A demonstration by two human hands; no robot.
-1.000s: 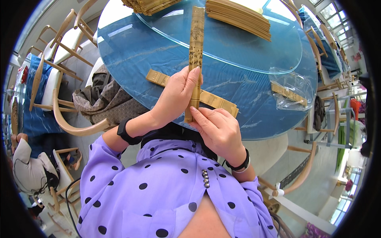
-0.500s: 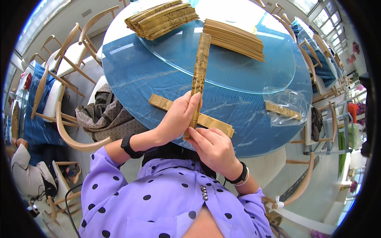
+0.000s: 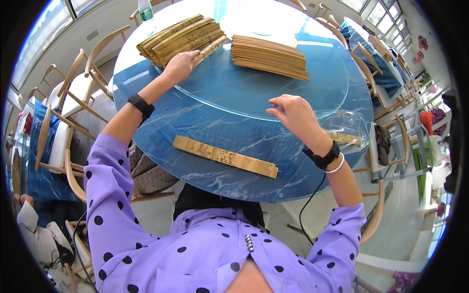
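Gold, and plenty of it, over by the far left edge of the bench (image 3: 303,168): a thick left stack (image 3: 171,36) of printed strips, ridged and glossy, slightly fanned. The left hand (image 3: 181,67) is right there, fingers and thumb closed on the near end of a printed strip (image 3: 213,46) that slants along the stack's right side. A narrow gap, then comes the right stack (image 3: 268,56), tan edges lined up like slats, angling toward the bench's right edge. And the right hand (image 3: 295,115)? Released, fingers loosely bent, hovering above the near rim of the clear glass disc (image 3: 273,97). Plenty of room to move here: a broad sweep of blue, white-veined marbling runs from that curved rim toward the bench's near edge, where a flat gold bundle (image 3: 222,156) lies slantwise, its right end stepped in layers. Out by the right edge, a crinkled clear bag (image 3: 349,119) holds a gold piece (image 3: 344,138), partly hidden behind the right wrist. Beyond the left stack, at the far edge, a green-labelled bottle (image 3: 145,10) stands.
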